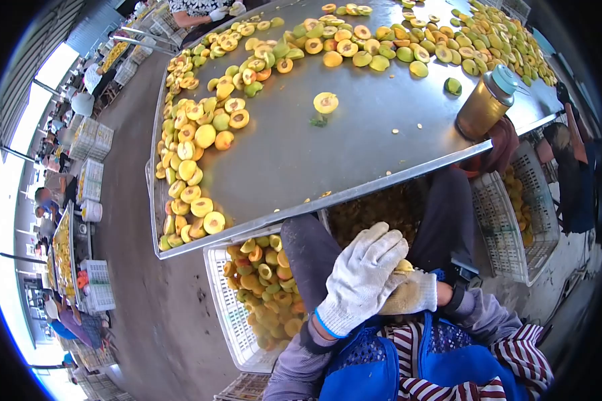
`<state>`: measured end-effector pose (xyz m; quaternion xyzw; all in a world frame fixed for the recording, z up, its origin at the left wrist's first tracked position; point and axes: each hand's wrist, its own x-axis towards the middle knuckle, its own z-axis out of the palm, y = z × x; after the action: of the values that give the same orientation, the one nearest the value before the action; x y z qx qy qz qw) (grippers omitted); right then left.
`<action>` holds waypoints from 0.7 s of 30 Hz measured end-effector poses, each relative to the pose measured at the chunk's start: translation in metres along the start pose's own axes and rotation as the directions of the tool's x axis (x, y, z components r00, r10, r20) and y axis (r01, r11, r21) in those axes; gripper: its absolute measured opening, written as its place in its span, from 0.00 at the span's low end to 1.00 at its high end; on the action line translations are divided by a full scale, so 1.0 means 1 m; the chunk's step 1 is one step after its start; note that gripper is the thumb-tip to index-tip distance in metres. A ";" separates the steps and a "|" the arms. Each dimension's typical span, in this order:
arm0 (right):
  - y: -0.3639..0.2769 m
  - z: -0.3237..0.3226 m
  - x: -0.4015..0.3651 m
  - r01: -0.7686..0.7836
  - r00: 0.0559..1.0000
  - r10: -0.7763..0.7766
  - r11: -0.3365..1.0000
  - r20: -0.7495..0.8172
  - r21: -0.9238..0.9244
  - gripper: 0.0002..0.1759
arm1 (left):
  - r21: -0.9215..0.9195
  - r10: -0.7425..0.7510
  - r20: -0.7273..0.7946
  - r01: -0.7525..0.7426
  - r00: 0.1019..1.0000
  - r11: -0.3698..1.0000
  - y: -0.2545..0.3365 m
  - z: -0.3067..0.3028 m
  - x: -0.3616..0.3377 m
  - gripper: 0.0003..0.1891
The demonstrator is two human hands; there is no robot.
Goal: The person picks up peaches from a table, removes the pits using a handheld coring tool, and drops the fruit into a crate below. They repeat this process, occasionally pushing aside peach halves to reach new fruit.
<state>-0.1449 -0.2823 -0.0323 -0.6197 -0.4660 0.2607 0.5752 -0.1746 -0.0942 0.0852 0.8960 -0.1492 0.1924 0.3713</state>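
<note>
In white knit gloves, my left hand [364,276] lies over my right, its fingers together and its palm hidden. My right hand [410,293] is mostly covered, and a small yellow piece [404,266] shows between the two hands. Both are above my lap, below the metal table edge [354,190]. Halved yellow-green fruits [187,167] lie along the table's left side, and more are heaped at the back. One fruit half [326,103] sits alone, cut side up, near the table's middle.
A bottle with a teal lid [485,103] stands at the table's right. A white crate of fruit [231,321] is below on the left, another crate [535,240] on the right. A co-worker's gloved hands [226,11] are at the far side. More people sit along the left.
</note>
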 end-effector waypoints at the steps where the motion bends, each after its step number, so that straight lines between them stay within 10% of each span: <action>1: -0.011 -0.006 0.009 -0.218 0.975 0.208 0.965 0.081 0.144 0.12 | -0.077 0.003 -0.030 -0.005 1.000 0.997 -0.005 0.005 0.003 0.18; 4: -0.087 -0.056 0.063 -0.835 0.540 0.774 0.543 0.331 0.092 0.12 | -0.480 -0.488 -0.285 0.318 0.825 0.817 -0.008 0.001 0.000 0.16; 8: -0.070 -0.087 0.058 -0.810 0.562 0.806 0.490 0.186 0.323 0.12 | 0.294 -0.398 0.265 0.319 0.878 0.901 -0.055 -0.023 0.011 0.27; 11: -0.063 -0.095 0.061 -0.711 0.649 0.747 0.526 0.147 0.466 0.13 | 0.105 -0.454 0.223 0.442 0.862 0.891 -0.087 -0.015 0.047 0.31; 21: -0.040 -0.116 0.061 -0.662 0.656 0.743 0.486 0.128 0.571 0.16 | 0.603 -0.168 -0.248 0.288 0.954 0.744 -0.278 0.050 0.199 0.28</action>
<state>-0.0297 -0.2872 0.0427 -0.5681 -0.0297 0.5568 0.6053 0.1264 0.0337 -0.0259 0.9589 0.0690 0.2630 0.0808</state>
